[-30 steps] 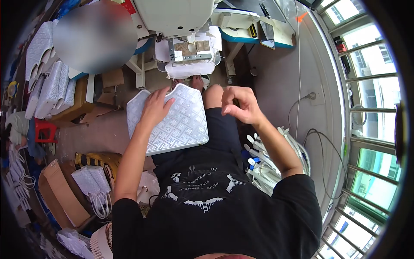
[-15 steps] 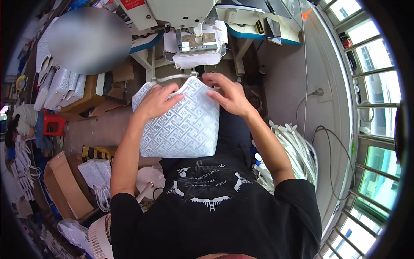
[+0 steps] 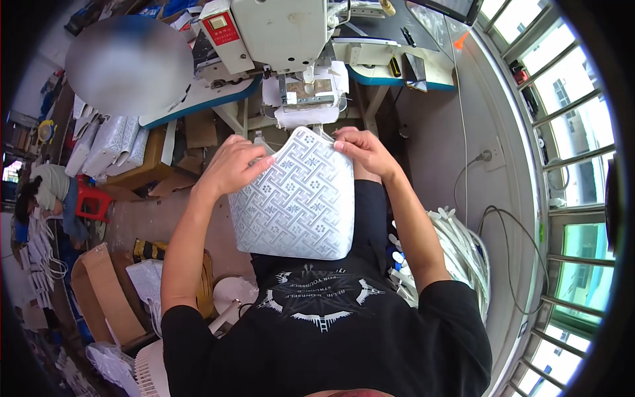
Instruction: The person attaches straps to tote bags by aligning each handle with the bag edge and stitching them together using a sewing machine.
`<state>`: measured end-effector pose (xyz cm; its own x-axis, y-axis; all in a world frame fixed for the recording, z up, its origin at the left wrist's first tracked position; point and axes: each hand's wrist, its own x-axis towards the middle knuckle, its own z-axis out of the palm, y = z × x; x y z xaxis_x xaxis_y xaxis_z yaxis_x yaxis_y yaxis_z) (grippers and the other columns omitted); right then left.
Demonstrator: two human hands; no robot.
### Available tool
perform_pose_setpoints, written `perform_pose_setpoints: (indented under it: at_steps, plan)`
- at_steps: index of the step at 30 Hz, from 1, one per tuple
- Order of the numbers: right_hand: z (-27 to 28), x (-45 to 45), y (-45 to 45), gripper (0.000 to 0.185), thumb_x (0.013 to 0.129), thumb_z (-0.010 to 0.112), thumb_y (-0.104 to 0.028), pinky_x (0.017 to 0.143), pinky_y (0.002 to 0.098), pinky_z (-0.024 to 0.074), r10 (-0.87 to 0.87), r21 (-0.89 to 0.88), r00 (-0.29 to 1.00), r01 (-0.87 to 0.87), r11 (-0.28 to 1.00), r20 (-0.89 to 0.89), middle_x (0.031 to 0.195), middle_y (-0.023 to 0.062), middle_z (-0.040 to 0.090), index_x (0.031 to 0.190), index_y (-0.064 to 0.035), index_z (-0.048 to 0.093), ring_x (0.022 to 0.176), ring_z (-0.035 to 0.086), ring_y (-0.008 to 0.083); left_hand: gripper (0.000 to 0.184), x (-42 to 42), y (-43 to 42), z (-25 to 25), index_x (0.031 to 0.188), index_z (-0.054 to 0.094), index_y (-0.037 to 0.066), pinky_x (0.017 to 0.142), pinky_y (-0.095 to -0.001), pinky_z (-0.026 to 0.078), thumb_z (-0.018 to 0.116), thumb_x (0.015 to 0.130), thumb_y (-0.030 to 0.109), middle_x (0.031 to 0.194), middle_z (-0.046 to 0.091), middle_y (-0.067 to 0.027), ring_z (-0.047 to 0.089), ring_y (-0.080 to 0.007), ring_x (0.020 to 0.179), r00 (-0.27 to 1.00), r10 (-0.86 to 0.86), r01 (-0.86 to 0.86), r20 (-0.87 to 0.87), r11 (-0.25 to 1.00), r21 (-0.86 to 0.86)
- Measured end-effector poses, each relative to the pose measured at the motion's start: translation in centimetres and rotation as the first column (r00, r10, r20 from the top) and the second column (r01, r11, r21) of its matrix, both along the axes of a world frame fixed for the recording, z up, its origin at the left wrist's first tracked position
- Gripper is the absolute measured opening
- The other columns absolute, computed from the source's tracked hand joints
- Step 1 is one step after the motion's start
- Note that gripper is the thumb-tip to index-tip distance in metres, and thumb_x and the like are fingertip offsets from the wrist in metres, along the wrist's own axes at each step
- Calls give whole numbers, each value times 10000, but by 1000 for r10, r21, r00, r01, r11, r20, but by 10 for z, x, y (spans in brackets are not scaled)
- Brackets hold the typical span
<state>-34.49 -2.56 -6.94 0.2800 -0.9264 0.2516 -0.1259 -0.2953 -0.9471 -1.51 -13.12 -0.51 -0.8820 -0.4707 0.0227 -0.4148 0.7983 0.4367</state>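
From my remote seat I am seeing the barred window [image 3: 572,126] filling three o'clock and the wearer's black T-shirt [image 3: 324,357] spreading across six o'clock. At twelve o'clock an industrial sewing machine [image 3: 281,33] is standing on a blue-edged surface [image 3: 376,78], which is showing to either side of it.

Just off centre towards nine o'clock, the silver-white patterned handbag [image 3: 294,198] is sitting over the lap, its rim facing twelve o'clock and lying near the machine's metal clamp frame [image 3: 307,99]. A bundle of white straps [image 3: 456,251] is resting at four o'clock, and an open cardboard box [image 3: 106,291] is leaning at eight.

At the handbag's ten o'clock, I am watching the left grip [image 3: 233,162] grasping its rim, the thumb pressing the patterned face; the handbag is hiding some fingertips. At its two o'clock, the right grip [image 3: 370,153] is pinching the upper corner.

Smaller still, a red plastic stool [image 3: 92,202] is standing at nine o'clock, and a red label [image 3: 220,25] is showing on the machine at eleven.
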Motion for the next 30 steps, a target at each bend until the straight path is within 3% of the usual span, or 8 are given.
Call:
perform_pose_setpoints:
  at_steps: [2,7,10,14,18,22,26,30]
  plan:
    - [8,0,-1,338,1061,661,-265,741,249,426,-176,66,984,177,982,-31,733,-51,546,824,-25,646,776,503,59,233,-5,-2,6,961,632,51,897,-422,463,700,953,274,894,681,-117,600,-321,914,986,78,-73,-145,996,45]
    - [2,-19,-24,289,1059,675,-251,708,223,426,-226,138,973,230,963,-43,770,-57,564,872,-33,642,758,499,34,254,-25,-31,13,964,610,53,894,-415,466,738,903,264,903,679,-106,603,-313,913,973,174,-165,-151,984,72]
    - [4,-15,-29,254,1032,716,-226,639,218,413,-374,90,917,364,927,141,790,-23,620,932,-13,620,736,513,29,265,-34,-43,12,968,590,54,890,-408,468,760,878,238,901,663,-94,601,-307,912,957,181,-174,-226,983,50]
    - [16,-14,-39,192,1043,696,-179,653,195,371,-449,167,888,430,887,102,815,-62,555,983,-58,559,750,474,8,257,-38,-66,7,962,586,69,907,-426,480,756,884,245,905,660,-87,601,-330,919,936,217,-216,-277,976,36]
    - [-13,-15,-55,205,1048,684,-184,647,191,349,-441,86,853,435,896,278,789,-77,509,965,-67,537,736,434,5,256,-44,-77,-1,956,579,68,920,-422,472,761,859,218,875,645,-87,601,-321,919,940,190,-189,-284,981,32]
    - [-28,-19,-58,226,1045,680,-196,646,192,319,-414,64,883,410,910,220,777,-88,459,929,-69,534,731,391,8,239,-45,-78,-12,915,577,47,884,-403,470,758,827,175,862,611,-83,588,-305,895,912,165,-160,-376,986,44]
    - [-13,-19,-56,253,1040,683,-209,648,202,302,-430,139,895,414,900,120,780,-91,443,888,-75,531,740,373,11,232,-44,-81,-13,895,572,39,854,-395,479,754,819,162,855,605,-83,586,-297,877,919,170,-149,-355,985,85]
    - [-24,-18,-62,321,1012,727,-212,587,226,291,-476,106,865,464,880,160,723,-81,452,838,-51,510,685,367,18,242,-44,-83,-14,889,563,54,865,-396,467,765,818,168,826,611,-78,584,-287,817,909,208,-163,-361,975,152]
